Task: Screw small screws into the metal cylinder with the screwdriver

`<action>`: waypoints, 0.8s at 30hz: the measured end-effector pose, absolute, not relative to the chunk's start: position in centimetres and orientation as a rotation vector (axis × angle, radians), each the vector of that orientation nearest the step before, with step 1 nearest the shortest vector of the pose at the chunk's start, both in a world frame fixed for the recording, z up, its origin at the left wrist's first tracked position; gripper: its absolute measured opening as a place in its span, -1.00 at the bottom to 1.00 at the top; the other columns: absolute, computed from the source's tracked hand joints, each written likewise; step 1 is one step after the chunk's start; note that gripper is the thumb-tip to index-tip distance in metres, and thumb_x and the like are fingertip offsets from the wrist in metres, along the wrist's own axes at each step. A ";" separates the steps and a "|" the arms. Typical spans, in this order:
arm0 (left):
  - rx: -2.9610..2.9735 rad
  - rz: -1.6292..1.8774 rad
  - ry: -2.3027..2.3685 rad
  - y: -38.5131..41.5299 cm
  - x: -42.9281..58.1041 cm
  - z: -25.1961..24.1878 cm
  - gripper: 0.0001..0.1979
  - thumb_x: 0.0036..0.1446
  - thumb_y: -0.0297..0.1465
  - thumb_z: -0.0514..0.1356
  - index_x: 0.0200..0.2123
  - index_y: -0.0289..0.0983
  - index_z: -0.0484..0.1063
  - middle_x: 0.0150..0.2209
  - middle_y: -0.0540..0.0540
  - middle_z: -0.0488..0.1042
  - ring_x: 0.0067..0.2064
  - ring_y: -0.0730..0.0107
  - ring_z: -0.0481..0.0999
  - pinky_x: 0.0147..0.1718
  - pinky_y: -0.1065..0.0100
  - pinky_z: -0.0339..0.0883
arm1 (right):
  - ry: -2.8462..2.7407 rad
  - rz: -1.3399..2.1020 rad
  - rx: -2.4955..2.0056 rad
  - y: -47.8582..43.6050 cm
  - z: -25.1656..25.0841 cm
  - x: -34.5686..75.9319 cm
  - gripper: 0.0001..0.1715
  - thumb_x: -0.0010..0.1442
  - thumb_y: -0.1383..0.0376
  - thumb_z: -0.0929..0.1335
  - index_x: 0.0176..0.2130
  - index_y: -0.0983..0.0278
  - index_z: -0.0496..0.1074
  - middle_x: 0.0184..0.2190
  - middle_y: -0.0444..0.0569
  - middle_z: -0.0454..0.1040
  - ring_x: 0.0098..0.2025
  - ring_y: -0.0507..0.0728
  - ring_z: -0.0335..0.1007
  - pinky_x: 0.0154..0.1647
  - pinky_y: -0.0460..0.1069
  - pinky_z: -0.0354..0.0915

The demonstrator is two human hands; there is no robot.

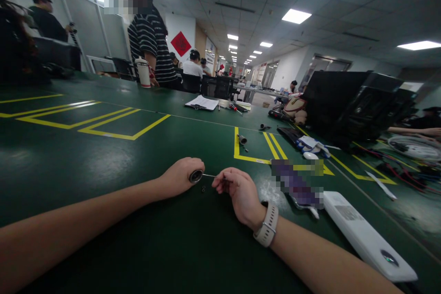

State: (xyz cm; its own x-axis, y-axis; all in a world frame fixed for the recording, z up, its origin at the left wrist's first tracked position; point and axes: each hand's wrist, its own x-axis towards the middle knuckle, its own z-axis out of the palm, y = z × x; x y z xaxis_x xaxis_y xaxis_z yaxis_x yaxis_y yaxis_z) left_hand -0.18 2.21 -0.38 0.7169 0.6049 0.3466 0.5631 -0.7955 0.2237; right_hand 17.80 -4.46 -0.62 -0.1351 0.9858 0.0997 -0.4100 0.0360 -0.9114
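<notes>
Item: small metal cylinder (195, 176), lower centre of the frame, just above the green table (103, 170).
- Hold: left hand (179, 175) curled closed around it. The round end shows past the fingertips and faces right.
- Thin rod (208, 175): runs level from the cylinder's end to the right hand (241, 190). It is pinched between thumb and forefinger, with the other fingers folded under.
- Small dark bits (203, 189): on the table just below the cylinder, between the two hands.
- Pale wristwatch (267, 229): on the right wrist.
- White flat device (365, 239): lower right, near the right forearm.
- Yellow tape lines (113, 134): left of centre and mid-right.
- Papers (202, 102): centre, farther back.
- Black cases (351, 101): right.
- Person in a striped shirt (151, 41): upper left, beside a white tumbler (143, 72).
</notes>
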 end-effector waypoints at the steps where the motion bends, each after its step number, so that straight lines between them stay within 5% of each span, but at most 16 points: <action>1: 2.809 0.631 0.952 2.2 -0.2 -0.4 -0.89 0.03 -0.53 0.04 -0.49 -0.28 0.29 -0.48 0.00 0.36 -0.41 0.41 0.36 -0.38 0.39 0.19 | -1.023 1.447 -0.766 -4.5 -0.6 17.8 -0.82 -0.03 0.39 0.24 -0.54 0.34 0.41 -0.58 -0.05 0.44 -0.53 0.03 0.26 -0.46 -0.06 0.14; 15: 2.888 0.539 1.104 1.7 0.3 0.0 -0.89 -0.04 -0.58 0.05 -0.50 -0.28 0.28 -0.50 -0.01 0.34 -0.43 0.37 0.34 -0.42 0.38 0.14 | -1.643 0.863 -0.983 -6.5 0.6 17.7 -0.76 0.14 0.36 0.23 -0.47 0.27 0.43 -0.51 -0.12 0.36 -0.40 0.06 0.26 -0.35 -0.04 0.13; 24: 2.892 0.558 1.024 1.8 0.0 -0.1 -0.88 -0.04 -0.60 0.03 -0.50 -0.28 0.27 -0.49 0.00 0.34 -0.42 0.39 0.34 -0.39 0.38 0.16 | -1.169 1.352 -0.782 -4.3 -0.8 18.1 -0.79 0.02 0.37 0.25 -0.53 0.32 0.44 -0.56 -0.06 0.44 -0.48 0.05 0.29 -0.40 -0.05 0.18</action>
State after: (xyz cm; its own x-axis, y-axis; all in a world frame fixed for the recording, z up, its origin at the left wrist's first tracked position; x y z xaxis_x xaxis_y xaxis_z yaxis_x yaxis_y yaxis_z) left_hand -0.02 1.80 -0.12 0.7202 0.6134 0.3240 0.6050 -0.7839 0.1394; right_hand 18.08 -4.34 -0.82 -0.1506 0.9729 0.1756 -0.3137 0.1214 -0.9417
